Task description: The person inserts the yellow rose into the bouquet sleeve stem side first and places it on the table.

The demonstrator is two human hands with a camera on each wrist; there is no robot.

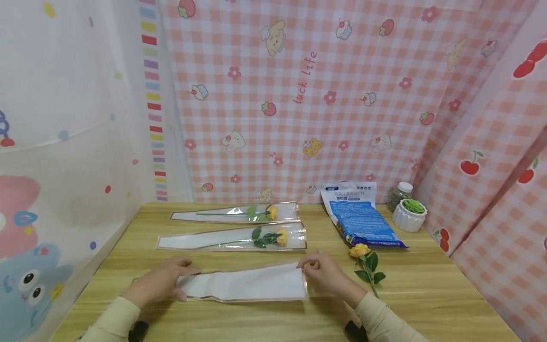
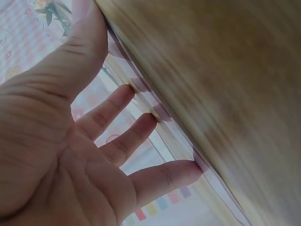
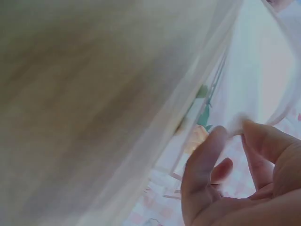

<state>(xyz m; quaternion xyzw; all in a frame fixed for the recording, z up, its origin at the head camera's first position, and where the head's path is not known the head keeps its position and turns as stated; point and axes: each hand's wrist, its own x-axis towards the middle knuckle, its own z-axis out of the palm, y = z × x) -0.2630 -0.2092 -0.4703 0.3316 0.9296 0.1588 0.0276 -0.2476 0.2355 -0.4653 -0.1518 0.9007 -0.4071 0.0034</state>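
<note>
Nearest me lies a white flower sleeve [image 1: 260,285] with a brown-edged clear border, its wide end to the right. My right hand [image 1: 326,273] pinches the far corner of that wide end between thumb and index finger; the right wrist view shows this pinch, with the fingertips [image 3: 217,136] slightly blurred. At the narrow end, my left hand [image 1: 164,280] rests on the sleeve. In the left wrist view its fingers [image 2: 141,129] are spread and fairly straight, with the tips touching down. A yellow rose [image 1: 360,251] with green leaves lies beside my right forearm, outside any sleeve.
Farther back lie two sleeves, one [image 1: 183,241] behind the other [image 1: 188,216], each with a yellow rose inside. Back right are a blue-and-white bag [image 1: 363,221], a white pot with a green succulent [image 1: 409,218] and a white-capped jar [image 1: 397,195]. Patterned curtains [image 1: 299,118] enclose the table.
</note>
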